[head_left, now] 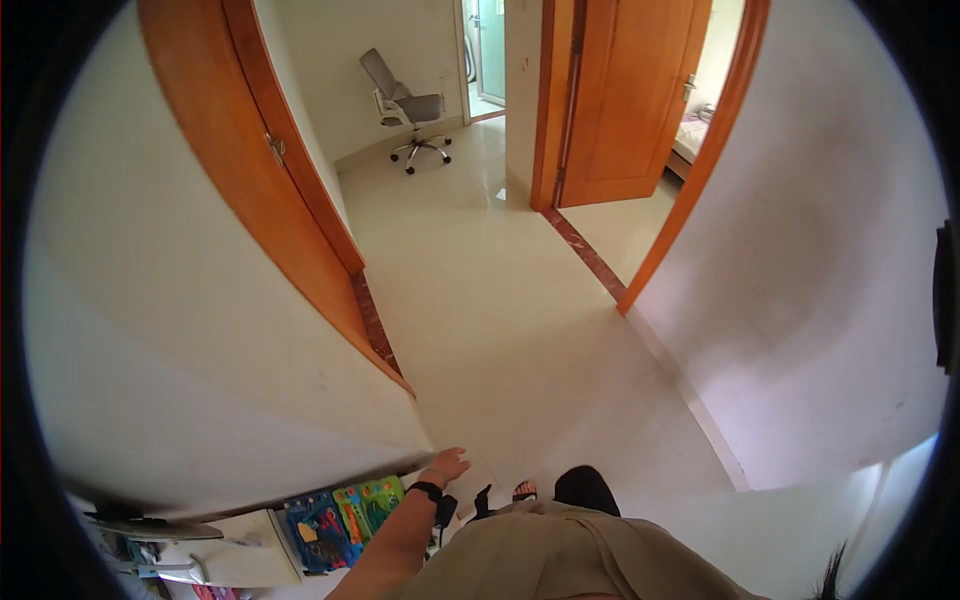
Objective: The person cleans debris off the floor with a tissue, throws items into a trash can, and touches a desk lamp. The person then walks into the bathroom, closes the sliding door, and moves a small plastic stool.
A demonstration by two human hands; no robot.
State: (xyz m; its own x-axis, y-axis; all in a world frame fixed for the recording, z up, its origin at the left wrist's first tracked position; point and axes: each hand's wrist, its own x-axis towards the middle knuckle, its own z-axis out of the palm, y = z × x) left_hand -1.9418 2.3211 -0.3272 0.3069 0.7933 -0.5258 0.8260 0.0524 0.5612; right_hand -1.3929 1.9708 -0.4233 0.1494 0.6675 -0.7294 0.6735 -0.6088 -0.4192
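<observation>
My left hand (pixel 450 463) hangs low in front of my body, by the corner of the left wall. Its fingers point forward and partly apart, and I see nothing held in them. A black band (pixel 427 490) circles that wrist. Below and left of the arm lie colourful packages, one blue (pixel 318 530) and one green (pixel 383 497), by a white cabinet (pixel 245 550). The hand is apart from them. My right hand is out of view. One sandalled foot (pixel 525 490) shows under my beige shirt (pixel 530 555).
A tiled hallway floor (pixel 470 300) runs ahead. On the left is a wooden door (pixel 250 190); on the right, an open wooden door (pixel 635 100) shows part of a bed (pixel 690 140). A grey wheeled office chair (pixel 415 105) stands at the far end.
</observation>
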